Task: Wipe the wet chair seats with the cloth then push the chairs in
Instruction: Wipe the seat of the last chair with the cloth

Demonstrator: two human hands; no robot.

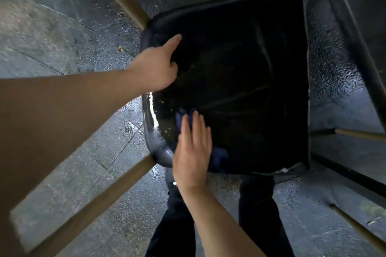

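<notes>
A black chair (240, 81) with a glossy wet seat fills the middle of the head view, seen from above, with tan wooden legs splaying out. My left hand (156, 69) rests on the seat's left rim, forefinger stretched out, the other fingers curled over the edge. My right hand (193, 148) lies flat, fingers together, pressing a dark blue cloth (219, 157) onto the near left part of the seat. Only small bits of the cloth show beside and beyond the fingers. Water drops glint on the seat next to that hand.
Wet grey paving (83, 173) surrounds the chair. My dark trouser legs (257, 210) stand just behind the seat's near edge. A dark table leg or frame (367, 64) slants down at the right, with other tan chair legs (359, 134) at the right edge.
</notes>
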